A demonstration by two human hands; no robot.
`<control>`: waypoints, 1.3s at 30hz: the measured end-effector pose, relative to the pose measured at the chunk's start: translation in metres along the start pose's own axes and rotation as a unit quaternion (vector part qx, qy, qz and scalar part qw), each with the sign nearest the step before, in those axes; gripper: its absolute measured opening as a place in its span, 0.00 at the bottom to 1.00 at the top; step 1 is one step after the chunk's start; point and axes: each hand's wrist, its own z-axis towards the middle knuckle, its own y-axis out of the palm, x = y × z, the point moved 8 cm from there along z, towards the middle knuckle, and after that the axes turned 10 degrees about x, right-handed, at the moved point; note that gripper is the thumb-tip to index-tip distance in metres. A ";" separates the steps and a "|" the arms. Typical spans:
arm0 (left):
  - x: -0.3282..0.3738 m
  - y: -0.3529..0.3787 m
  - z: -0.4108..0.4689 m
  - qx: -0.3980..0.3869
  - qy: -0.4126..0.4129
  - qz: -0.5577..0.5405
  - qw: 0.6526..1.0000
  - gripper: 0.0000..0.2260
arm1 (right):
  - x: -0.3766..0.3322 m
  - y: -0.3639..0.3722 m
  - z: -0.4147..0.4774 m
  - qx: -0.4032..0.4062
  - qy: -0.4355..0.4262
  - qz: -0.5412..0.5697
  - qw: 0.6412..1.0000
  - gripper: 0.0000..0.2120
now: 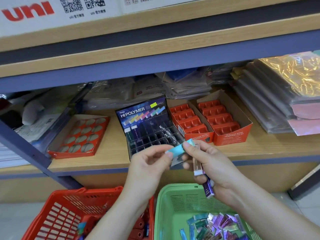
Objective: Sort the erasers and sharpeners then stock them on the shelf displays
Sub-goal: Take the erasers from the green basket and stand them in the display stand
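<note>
Wooden shelf [242, 149] carries black Hi-Polymer display [147, 125] — red basket [69, 213] and green basket [174, 205] below it. Left hand [149, 163] and right hand [213, 163] pinch a teal eraser [176, 147] together; right also clamps pink eraser [197, 163] and purple eraser [208, 188].

A wooden shelf [90, 163] with blue metal edging runs across the view, under an upper shelf [155, 49] of the same make. A blue upright [29, 149] slants at left. Pale floor [13, 220] lies below, evenly lit.
</note>
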 end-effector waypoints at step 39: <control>0.016 0.010 0.023 -0.112 0.034 0.096 0.988 0.06 | 0.002 0.011 0.000 -0.081 -0.017 -0.124 0.989 0.07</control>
